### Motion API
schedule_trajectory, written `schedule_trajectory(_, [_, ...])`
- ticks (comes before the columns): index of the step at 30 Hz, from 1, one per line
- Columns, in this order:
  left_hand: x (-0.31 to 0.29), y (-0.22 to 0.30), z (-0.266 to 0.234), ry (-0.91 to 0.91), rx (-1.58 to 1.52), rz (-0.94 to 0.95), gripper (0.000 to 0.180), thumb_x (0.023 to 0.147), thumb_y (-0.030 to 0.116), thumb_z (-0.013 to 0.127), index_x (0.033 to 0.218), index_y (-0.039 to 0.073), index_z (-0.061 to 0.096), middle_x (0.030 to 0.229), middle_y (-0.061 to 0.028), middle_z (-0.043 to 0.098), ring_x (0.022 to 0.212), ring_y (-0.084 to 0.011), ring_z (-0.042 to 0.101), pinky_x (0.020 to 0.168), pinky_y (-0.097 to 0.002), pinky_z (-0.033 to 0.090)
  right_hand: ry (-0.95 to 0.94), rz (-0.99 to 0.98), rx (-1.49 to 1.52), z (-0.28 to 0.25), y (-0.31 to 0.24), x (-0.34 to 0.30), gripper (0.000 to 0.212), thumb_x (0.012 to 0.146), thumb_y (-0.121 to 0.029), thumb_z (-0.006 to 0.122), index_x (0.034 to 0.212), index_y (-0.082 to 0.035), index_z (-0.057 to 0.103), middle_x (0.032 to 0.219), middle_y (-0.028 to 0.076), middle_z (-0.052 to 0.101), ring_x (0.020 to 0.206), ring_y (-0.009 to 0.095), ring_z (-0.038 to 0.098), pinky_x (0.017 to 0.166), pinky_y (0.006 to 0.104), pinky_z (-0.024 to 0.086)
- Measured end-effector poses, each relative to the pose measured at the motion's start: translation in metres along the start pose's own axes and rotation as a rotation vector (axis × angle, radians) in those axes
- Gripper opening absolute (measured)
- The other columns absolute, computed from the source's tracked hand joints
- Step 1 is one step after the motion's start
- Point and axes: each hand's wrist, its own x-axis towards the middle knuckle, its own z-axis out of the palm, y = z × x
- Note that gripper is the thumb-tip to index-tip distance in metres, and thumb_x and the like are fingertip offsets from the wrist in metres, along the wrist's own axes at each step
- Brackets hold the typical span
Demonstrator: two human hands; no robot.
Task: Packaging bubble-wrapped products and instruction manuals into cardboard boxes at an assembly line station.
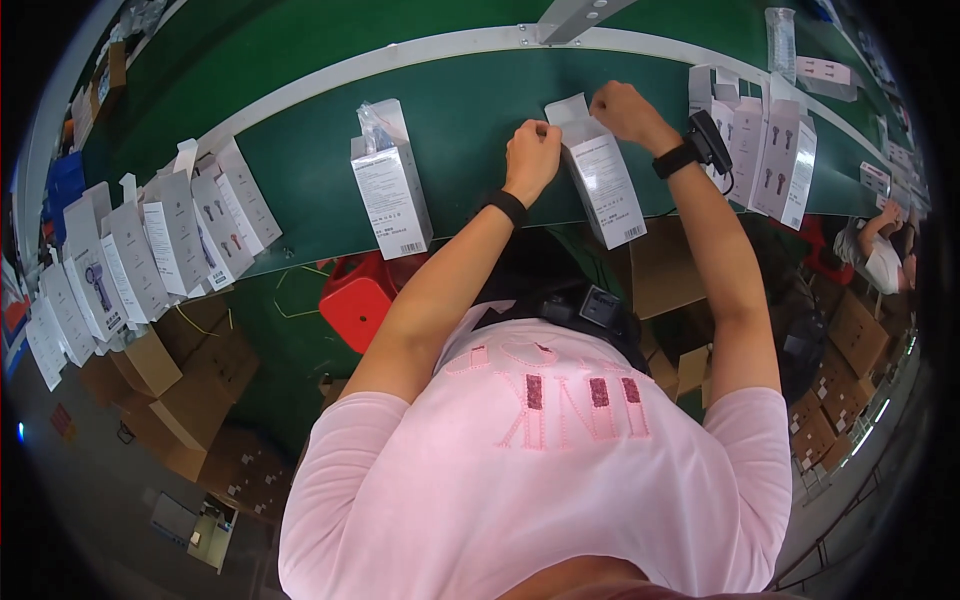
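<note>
A tall white carton stands before me at the bench edge, its top lid flap raised. My left hand is closed at the carton's upper left corner, the curled fingers against its edge. At the upper right corner my right hand is closed too, fingers bent down beside the raised flap; its fingertips are hidden. I cannot see inside the carton. To the left of my hands is another white carton with its flap up and a clear plastic bag sticking out of the top.
A row of open white cartons lines the left of the green bench; more white cartons stand at the right. A pale rail runs along the far side. Below are a red stool and brown cardboard boxes.
</note>
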Motion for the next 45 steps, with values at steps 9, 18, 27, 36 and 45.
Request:
schedule_trajectory(9, [-0.034,0.046,0.001,-0.118,-0.544,-0.186,0.045,0.091,0.031,0.046,0.117,-0.004,0.057,0.092,-0.0187,0.066,0.065,-0.0243,0.067,0.053,-0.0350,0.054,0.157,0.327,0.569,-0.029,0.018,-0.042,0.015,0.085,-0.003,0.054,0.093,0.005,0.064,0.073,0.011,0.065,0.060,0.019,0.067,0.053,0.0292,0.056])
schedule_trajectory(18, [-0.005,0.050,0.008,-0.390,-0.744,-0.495,0.064,0.095,0.050,0.033,0.111,-0.009,0.051,0.089,-0.0263,0.064,0.070,-0.0350,0.068,0.061,-0.0392,0.060,0.038,0.400,0.417,-0.036,0.024,-0.035,0.020,0.078,-0.012,0.059,0.075,0.007,0.064,0.064,0.013,0.064,0.051,0.020,0.065,0.048,0.0304,0.055])
schedule_trajectory(27, [-0.005,0.047,0.015,-0.390,-0.742,-0.475,0.061,0.093,0.053,0.046,0.104,-0.007,0.056,0.088,-0.0199,0.063,0.066,-0.0312,0.066,0.058,-0.0395,0.059,0.306,0.305,0.336,-0.022,0.037,-0.041,0.017,0.080,-0.014,0.059,0.082,0.001,0.067,0.064,0.011,0.064,0.058,0.017,0.064,0.054,0.0307,0.050])
schedule_trajectory(36, [0.002,0.039,0.022,-0.089,-0.292,-0.168,0.051,0.091,0.046,0.059,0.111,-0.001,0.056,0.077,-0.0084,0.062,0.059,-0.0149,0.062,0.050,-0.0299,0.054,0.498,0.107,0.251,0.031,0.045,-0.045,0.026,0.083,-0.020,0.060,0.098,0.001,0.064,0.094,0.024,0.066,0.091,0.042,0.063,0.082,0.0475,0.050])
schedule_trajectory(45, [0.022,0.040,0.013,-0.029,-0.181,-0.053,0.063,0.089,0.052,0.058,0.113,-0.006,0.057,0.084,-0.0121,0.062,0.070,-0.0170,0.064,0.056,-0.0308,0.057,0.420,0.111,-0.154,-0.154,-0.014,-0.168,0.045,0.078,-0.038,0.070,0.106,-0.002,0.066,0.104,0.017,0.068,0.087,0.035,0.066,0.080,0.0415,0.052])
